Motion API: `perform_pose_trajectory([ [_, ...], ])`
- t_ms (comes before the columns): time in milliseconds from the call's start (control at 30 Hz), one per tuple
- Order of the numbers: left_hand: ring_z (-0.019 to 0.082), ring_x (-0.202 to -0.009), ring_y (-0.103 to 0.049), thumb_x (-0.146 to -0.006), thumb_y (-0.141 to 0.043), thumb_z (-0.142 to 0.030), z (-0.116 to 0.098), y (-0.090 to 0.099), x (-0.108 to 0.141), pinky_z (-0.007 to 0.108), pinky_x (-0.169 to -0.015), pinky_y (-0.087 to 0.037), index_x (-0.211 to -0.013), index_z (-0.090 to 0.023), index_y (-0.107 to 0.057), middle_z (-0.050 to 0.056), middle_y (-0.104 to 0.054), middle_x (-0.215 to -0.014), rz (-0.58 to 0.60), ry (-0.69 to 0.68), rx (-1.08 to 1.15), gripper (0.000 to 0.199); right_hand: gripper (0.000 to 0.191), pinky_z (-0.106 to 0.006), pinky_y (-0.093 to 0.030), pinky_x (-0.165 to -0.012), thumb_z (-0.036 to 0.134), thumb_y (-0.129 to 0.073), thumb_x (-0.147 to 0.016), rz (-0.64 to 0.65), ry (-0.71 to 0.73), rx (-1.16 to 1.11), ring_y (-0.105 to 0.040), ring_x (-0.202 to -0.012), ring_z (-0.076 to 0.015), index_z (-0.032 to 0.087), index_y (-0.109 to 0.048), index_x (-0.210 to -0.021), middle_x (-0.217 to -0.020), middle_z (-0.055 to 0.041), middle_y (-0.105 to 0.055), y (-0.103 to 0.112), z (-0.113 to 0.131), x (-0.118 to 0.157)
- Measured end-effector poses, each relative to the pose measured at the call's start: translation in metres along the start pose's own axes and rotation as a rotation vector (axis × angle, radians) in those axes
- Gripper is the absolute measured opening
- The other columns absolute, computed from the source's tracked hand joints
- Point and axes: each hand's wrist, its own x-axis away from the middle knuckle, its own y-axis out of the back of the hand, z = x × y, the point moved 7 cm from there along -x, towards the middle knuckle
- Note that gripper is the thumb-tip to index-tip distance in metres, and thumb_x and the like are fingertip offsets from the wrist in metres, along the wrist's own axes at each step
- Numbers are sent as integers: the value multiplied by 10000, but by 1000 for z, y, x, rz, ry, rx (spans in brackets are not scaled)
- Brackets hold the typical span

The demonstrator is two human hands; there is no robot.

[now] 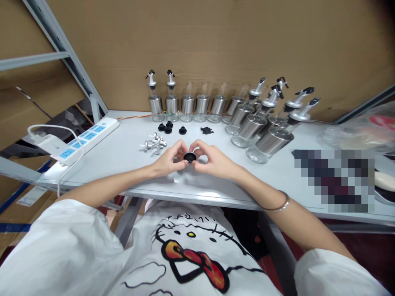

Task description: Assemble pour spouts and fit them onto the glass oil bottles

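Between my two hands, above the front part of the table, is a small pourer top [189,156] with a black stopper and a silvery rim. My left hand [171,159] pinches it from the left with thumb and fingers. From the other side, my right hand [210,159] grips the same piece. Just beyond my left hand lies a pile of silver spout parts [155,144]. Behind them sit several black stoppers [167,127], with a lone black stopper [182,130] a little to the right. Small black levers [207,130] lie further right.
Glass bottles with steel sleeves [202,103] line the back, several without tops. Bottles with pourers fitted [273,137] stand at the right. A white power strip [88,139] with a plugged-in charger lies at the left. A clear plastic bag [361,127] rests at the far right.
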Motion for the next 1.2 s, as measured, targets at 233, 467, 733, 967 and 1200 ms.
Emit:
perform_pose_trajectory([
  [233,86,-565,-490,-692,-601,-291,-2,-3,0,205,-537,-372,-818,-206,-358,-48,-540,-690,24,-20,-33,286,209,-219,-351,-571,259,-531,-722,18,-1,33,-431,-526,-91,212,-438,-903,-679,34,-623,-3,2,-1],
  [467,86,-578,-439,-636,-541,-266,-6,-1,0,210,-545,-339,-785,-204,-369,-65,-467,-648,-17,-59,-157,236,210,-218,-355,-581,232,-524,-722,43,29,56,-421,-519,-86,216,-445,-916,-703,34,-638,-4,4,1],
  [733,66,-499,-361,-634,-550,-269,-2,-4,1,202,-502,-298,-778,-209,-345,-79,-418,-599,0,-62,-179,258,181,-225,-350,-590,243,-528,-717,47,60,110,-418,-518,-93,221,-451,-879,-671,40,-608,-5,7,1],
  [967,37,-406,-246,-633,-531,-247,1,-8,3,181,-429,-203,-782,-217,-314,-120,-337,-519,46,-15,-193,265,170,-231,-348,-584,253,-532,-722,71,99,117,-394,-507,-95,231,-404,-832,-622,58,-580,-6,7,1],
  [1200,36,-418,-318,-696,-595,-307,-1,-7,2,182,-448,-264,-804,-208,-348,-94,-448,-578,28,-72,-159,287,199,-222,-342,-565,232,-531,-714,99,17,20,-395,-537,-92,226,-429,-885,-707,33,-645,-4,3,1],
])
